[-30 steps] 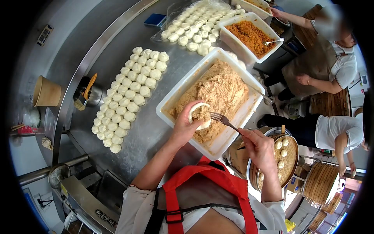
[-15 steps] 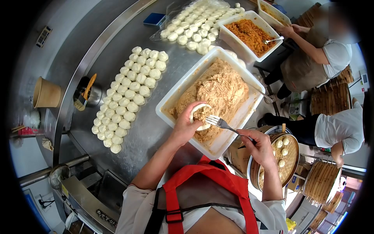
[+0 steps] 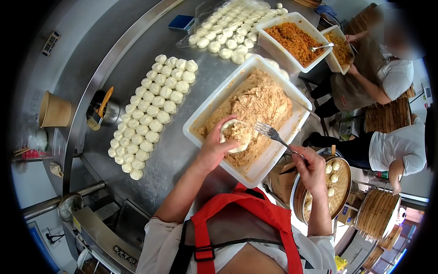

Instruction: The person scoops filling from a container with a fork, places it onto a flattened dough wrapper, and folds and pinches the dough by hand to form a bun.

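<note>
My left hand [image 3: 213, 148] is closed around the edge of a round dough wrapper [image 3: 242, 143], which cups a lump of pale filling. In my right hand [image 3: 310, 168] is a metal fork [image 3: 275, 135], gripped by its handle. The fork's tines are just right of the wrapper, apart from it and above the filling. Below both hands stands a white plastic tub [image 3: 192, 124] with a large mound of minced filling [image 3: 255, 100] inside. Another utensil handle leans over the tub's right rim.
Rows of dough balls [image 3: 153, 107] lie on the steel table [image 3: 178, 150] at left, with more under plastic [image 3: 228, 32] behind. A tub of orange filling [image 3: 292, 39] stands at back right. A bamboo steamer [image 3: 340, 196] holds several buns. Two people [image 3: 394, 153] work at right.
My right hand has drawn the fork rightward, out of the wrapper's filling. The wrapper has tilted to face up more. At back right, a person has moved a smaller tub toward themselves.
</note>
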`<state>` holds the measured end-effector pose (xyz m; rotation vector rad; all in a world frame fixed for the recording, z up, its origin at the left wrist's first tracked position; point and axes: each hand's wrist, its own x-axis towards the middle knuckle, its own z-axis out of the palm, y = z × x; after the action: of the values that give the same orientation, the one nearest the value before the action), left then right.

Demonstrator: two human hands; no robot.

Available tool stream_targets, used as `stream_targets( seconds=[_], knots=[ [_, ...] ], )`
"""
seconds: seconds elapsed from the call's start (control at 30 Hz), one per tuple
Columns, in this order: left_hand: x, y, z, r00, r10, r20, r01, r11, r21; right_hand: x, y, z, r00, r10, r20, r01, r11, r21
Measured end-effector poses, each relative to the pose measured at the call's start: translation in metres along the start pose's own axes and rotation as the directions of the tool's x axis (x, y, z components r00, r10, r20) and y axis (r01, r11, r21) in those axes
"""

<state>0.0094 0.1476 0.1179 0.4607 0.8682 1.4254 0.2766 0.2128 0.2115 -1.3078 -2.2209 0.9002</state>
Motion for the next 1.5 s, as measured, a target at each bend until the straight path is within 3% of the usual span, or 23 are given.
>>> stream_targets(
  seconds=[0.03,0.27,0.37,0.87,1.5],
  knots=[
    [0.001,-0.002,0.001,0.999,0.033,-0.016,-0.031,0.993,0.11,0.002,-0.009,-0.002,1.0,-0.022,0.0,0.022,0.998,-0.06],
    [-0.002,0.0,0.008,0.995,0.006,-0.101,0.018,0.972,0.234,0.012,-0.03,-0.005,0.958,-0.283,0.047,0.277,0.875,-0.398],
    [-0.002,0.0,0.007,0.996,0.003,-0.092,0.018,0.972,0.232,0.013,-0.029,-0.004,0.937,-0.344,0.057,0.335,0.847,-0.413],
    [0.001,-0.011,0.002,0.992,0.066,-0.109,-0.041,0.975,0.221,0.008,-0.022,-0.005,0.969,-0.222,0.11,0.241,0.947,-0.212],
    [0.003,-0.021,-0.002,0.994,0.044,-0.098,-0.026,0.985,0.173,0.003,-0.021,-0.002,0.976,-0.181,0.124,0.197,0.97,-0.141]
  ],
)
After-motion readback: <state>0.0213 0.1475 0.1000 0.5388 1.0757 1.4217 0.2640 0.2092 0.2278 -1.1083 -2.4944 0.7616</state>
